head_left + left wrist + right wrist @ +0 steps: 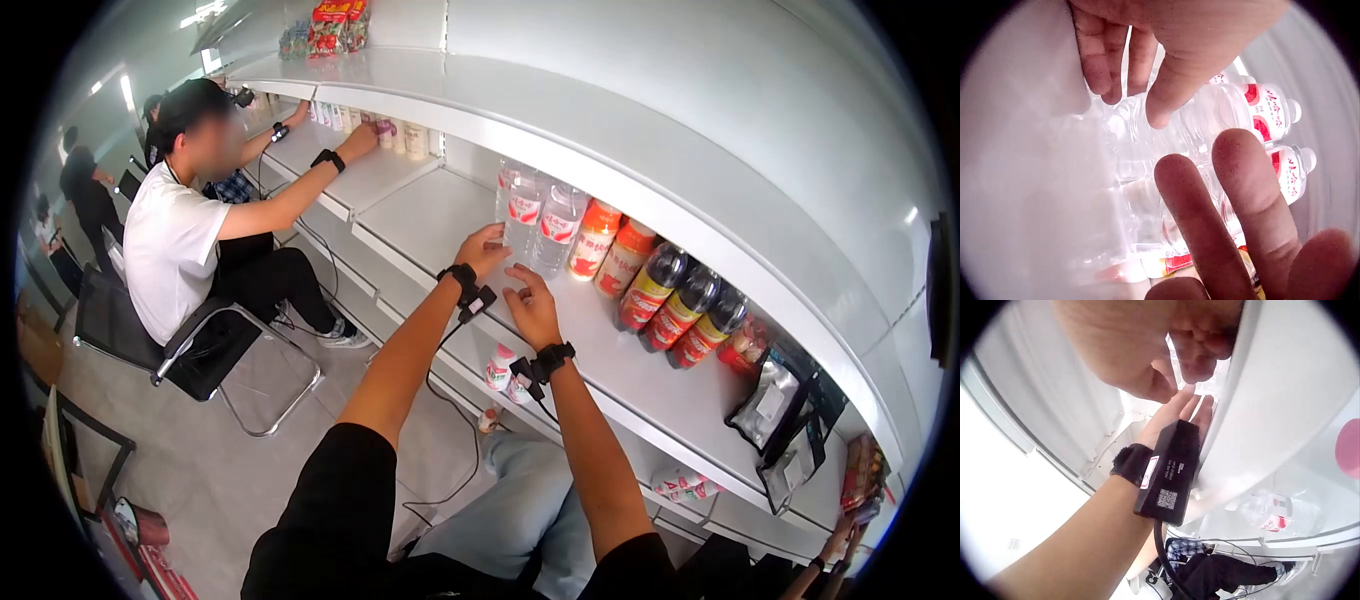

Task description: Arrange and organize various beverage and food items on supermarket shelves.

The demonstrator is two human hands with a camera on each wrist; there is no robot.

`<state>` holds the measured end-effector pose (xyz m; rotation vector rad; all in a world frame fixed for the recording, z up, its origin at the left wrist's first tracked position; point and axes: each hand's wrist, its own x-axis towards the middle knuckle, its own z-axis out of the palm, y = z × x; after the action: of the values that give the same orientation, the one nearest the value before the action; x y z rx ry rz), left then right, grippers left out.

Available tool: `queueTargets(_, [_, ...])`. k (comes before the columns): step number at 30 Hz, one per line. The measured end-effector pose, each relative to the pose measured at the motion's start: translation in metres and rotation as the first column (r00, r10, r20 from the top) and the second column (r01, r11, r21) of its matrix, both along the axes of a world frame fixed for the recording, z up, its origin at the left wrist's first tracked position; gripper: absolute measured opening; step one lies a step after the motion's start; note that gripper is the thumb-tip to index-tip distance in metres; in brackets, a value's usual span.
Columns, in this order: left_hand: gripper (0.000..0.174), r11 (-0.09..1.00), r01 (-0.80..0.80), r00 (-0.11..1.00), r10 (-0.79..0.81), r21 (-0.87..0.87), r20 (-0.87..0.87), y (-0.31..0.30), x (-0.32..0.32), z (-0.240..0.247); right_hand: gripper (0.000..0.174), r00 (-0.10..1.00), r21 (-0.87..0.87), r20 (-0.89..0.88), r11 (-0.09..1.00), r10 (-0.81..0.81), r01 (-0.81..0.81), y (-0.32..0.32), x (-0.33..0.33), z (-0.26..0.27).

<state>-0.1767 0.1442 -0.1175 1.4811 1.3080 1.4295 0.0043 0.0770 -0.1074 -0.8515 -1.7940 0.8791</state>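
Two clear water bottles with red-and-white labels, a left one and a right one, stand at the front of the shelf, with another partly hidden behind. My left hand is beside the lower part of the left bottle, its fingers and thumb apart. In the left wrist view, that hand's fingertips are right at the bottle's base. My right hand is in front of the bottles with fingers spread and nothing between them. In the right wrist view, my right hand hides most of the bottles.
Right of the water stand orange-capped bottles and dark-drink bottles, then black bags. An upper shelf overhangs them. Lower shelves hold pink-and-white bottles. A seated person works at the left; cables trail from my wrists.
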Motion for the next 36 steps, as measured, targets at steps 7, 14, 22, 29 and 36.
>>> queueTargets(7, [0.049, 0.999, -0.037, 0.999, 0.037, 0.019, 0.04, -0.003, 0.002, -0.002, 0.02, 0.999, -0.081, -0.03, 0.996, -0.041, 0.039, -0.003, 0.003, 0.001])
queueTargets(14, [0.029, 0.994, -0.089, 0.983, 0.077, 0.064, 0.166, -0.096, -0.007, 0.018, 0.015, 0.978, -0.092, -0.205, 0.995, 0.023, -0.042, 0.008, 0.004, -0.016])
queueTargets(22, [0.041, 0.883, -0.459, 0.884, 0.465, -0.103, 0.048, -0.163, -0.095, -0.113, 0.017, 0.978, -0.16, -0.21, 0.987, -0.004, -0.031, 0.005, 0.003, -0.004])
queueTargets(29, [0.082, 0.883, -0.444, 0.856, 0.367, -0.154, -0.364, -0.081, -0.102, -0.155, 0.016, 0.981, -0.143, -0.195, 0.99, -0.017, -0.011, 0.009, 0.0, -0.01])
queueTargets(36, [0.081, 0.829, -0.541, 0.8, 0.455, -0.141, -0.392, -0.088, -0.063, -0.148, 0.017, 0.986, -0.189, -0.138, 0.98, -0.088, 0.061, 0.003, 0.0, -0.002])
